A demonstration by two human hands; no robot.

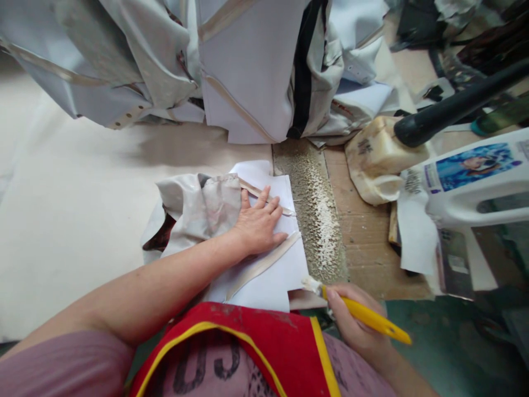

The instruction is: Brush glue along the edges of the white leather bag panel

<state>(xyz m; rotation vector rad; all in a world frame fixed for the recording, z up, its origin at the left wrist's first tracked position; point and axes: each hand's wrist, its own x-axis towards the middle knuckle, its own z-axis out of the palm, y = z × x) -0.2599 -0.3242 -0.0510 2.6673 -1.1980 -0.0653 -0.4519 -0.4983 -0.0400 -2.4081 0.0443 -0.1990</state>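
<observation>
Head view, looking down at the work. The left hand (258, 223) lies flat and open, fingers spread, pressing on a white cut panel (268, 270) at the centre of the frame; it grips nothing. The panel carries beige glued strips (264, 263) running diagonally beneath and beside the fingers, and its left end is folded up into a crumpled grey-white heap (194, 212). The right hand (355, 322), at lower right of centre, is closed around the yellow handle of a brush (372, 318); the pale bristle tip (312, 285) rests at the lower right corner of the panel. Just right of the panel, a strip of the counter is crusted with dried adhesive (318, 215), bordered by brown cardboard (363, 237). Across the top of the frame hangs a stack of similar grey-white panels (248, 71), one with a black band. At the right edge stand a stained cream jug (378, 160) and a white plastic canister (475, 187) with a blue label, a black bar (454, 107) crossing above them. A red apron with yellow trim (248, 342) fills the bottom centre. The bare counter (66, 220) occupies the left.
</observation>
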